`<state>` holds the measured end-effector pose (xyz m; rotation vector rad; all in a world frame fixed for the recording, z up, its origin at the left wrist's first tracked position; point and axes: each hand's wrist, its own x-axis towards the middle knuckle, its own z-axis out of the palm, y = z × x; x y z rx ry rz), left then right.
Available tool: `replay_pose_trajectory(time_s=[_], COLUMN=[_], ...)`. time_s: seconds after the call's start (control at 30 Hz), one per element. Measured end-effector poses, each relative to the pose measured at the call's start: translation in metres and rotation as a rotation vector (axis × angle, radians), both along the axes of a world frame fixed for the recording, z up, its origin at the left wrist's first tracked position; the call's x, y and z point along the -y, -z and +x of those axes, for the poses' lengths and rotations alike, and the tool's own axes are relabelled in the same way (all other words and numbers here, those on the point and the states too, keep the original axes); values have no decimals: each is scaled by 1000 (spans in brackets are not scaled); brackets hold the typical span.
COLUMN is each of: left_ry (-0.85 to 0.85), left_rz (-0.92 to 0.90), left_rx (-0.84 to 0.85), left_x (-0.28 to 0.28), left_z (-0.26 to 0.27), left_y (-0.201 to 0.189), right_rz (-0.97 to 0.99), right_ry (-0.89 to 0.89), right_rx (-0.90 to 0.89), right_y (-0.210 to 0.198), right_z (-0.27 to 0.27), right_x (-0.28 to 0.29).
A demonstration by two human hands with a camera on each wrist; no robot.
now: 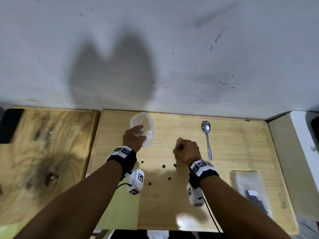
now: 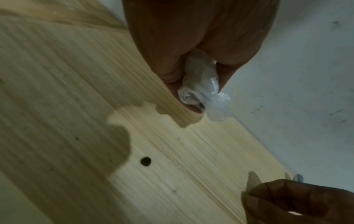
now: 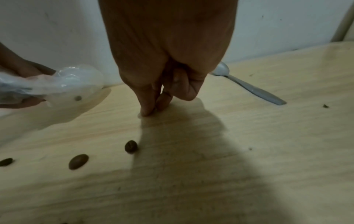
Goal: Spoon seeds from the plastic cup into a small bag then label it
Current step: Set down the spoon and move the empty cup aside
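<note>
I am holding the thin, crumpled plastic bag [image 1: 145, 131] at the back of the surface [image 1: 233, 152] with my left hand [image 1: 133, 138], whose fingers [image 2: 172, 71] are pinching its bunched edge; it is looking limp and slippery, so I am judging the mouth edge the best place to grip. My right hand [image 1: 187, 150] is pressing pinched fingertips [image 3: 148, 109] to the wood, though whether they are gripping a seed I cannot tell. Loose seeds [image 3: 78, 161] are lying just beside them, and the spoon [image 1: 207, 138] is resting untouched nearby.

Head view looks down from above; wrist views sit close along each hand, sharing the wooden table [image 1: 224, 152].
</note>
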<state>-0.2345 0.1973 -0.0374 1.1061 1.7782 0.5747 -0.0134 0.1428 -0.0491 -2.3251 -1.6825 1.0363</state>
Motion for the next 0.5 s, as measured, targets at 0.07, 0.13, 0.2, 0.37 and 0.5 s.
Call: replay_pose_trajectory(time_s=[0.07, 0.13, 0.2, 0.37, 0.5], left_ry=[2, 15, 26, 42, 86], left_rz=[-1, 0, 0, -8, -11], left_rx=[1, -1, 0, 19, 23], left_x=[0, -1, -1, 0, 5], left_z=[-7, -10, -13, -10, -1], left_y=[0, -1, -2, -4, -4], right_rz=[-15, -16, -29, -63, -72], right_ry=[-48, -66, -40, 347, 765], right_rx=[16, 2, -38, -384, -733], right_y=[-4, -8, -6, -7, -8], right_z=[-2, -5, -5, 2, 2], right_x=[-1, -2, 1, 23, 48])
